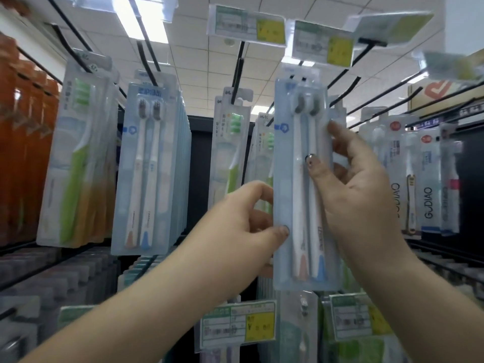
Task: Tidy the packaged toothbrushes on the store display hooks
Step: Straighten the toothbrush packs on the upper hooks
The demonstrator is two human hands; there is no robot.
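Toothbrush pack (301,184), pinched by left hand (243,218), right hand (358,184) fingers

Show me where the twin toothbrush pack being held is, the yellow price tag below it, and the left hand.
twin toothbrush pack (301,142), head view, on the clear blister front
yellow price tag (259,329), head view, on its yellow patch
left hand (243,218), head view, on the back of the hand

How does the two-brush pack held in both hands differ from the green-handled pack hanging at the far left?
The held two-brush pack carries two white brushes with orange and blue handle ends; the green-handled pack shows one green and white brush. The held pack has the left hand and right hand pinching its edges; the green-handled pack is untouched and fronts a row of packs. Both are clear blister packs, upright, heads up.
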